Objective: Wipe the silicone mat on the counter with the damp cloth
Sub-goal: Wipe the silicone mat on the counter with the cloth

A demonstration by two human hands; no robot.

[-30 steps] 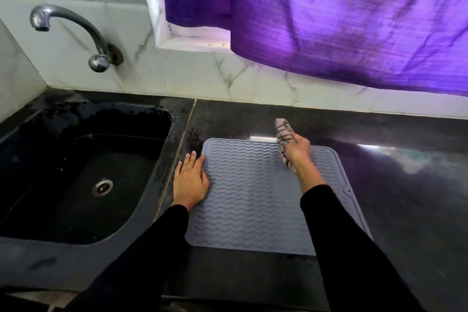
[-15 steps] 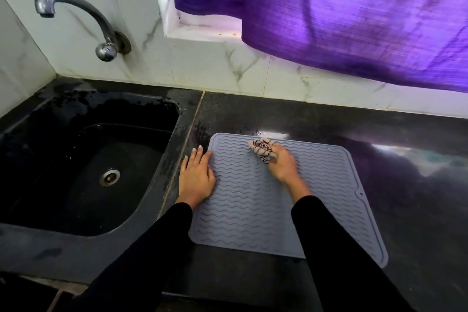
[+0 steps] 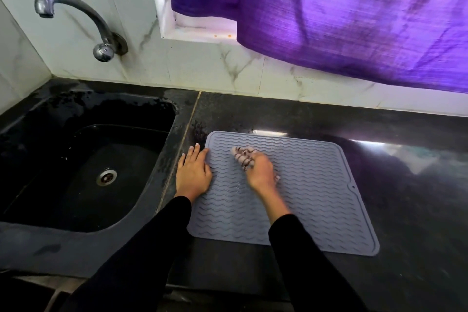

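Note:
A grey silicone mat with wavy ridges lies flat on the dark counter. My left hand rests flat on the mat's left edge, fingers straight and pointing away from me. My right hand grips a bunched pale cloth with dark stripes and presses it onto the upper left part of the mat. The cloth sticks out beyond my fingers toward the back left. Most of the cloth is hidden under my right hand.
A black sink with a metal drain lies left of the mat. A chrome tap juts from the tiled wall above it. A purple curtain hangs over the back of the counter.
My right hand has swept the cloth from the mat's back edge toward the left and nearer me. The left hand has stayed on the mat's left edge.

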